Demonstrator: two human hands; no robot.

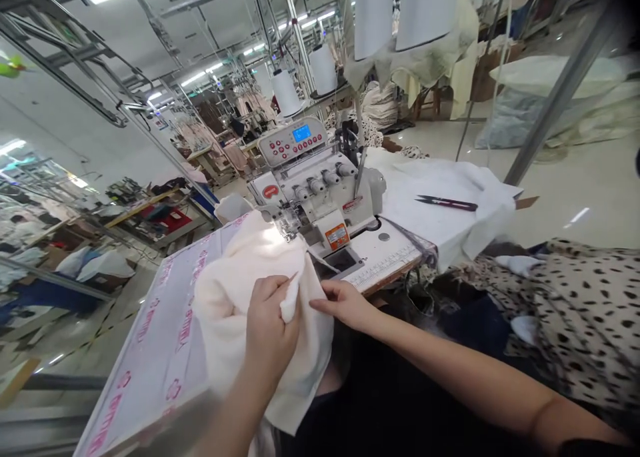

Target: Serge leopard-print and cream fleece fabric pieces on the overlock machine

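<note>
A cream fleece fabric piece [225, 310] lies over the front of the overlock sewing machine [320, 203], its far end under the lit presser foot. My left hand [273, 323] is closed on the fabric, with a folded white edge sticking out between thumb and fingers. Just to its right, my right hand [345, 303] has its thumb and fingers at the fabric's right edge, pinching it. Below both hands the cloth hangs down over my lap.
Dark thread snips [447, 203] rest on white fabric [425, 177] right of the machine. Spotted fabric [590, 303] is heaped at the right. Thread cones [323, 70] stand above. A slanted metal post [555, 97] rises at the right. Printed film [165, 323] covers the table's left side.
</note>
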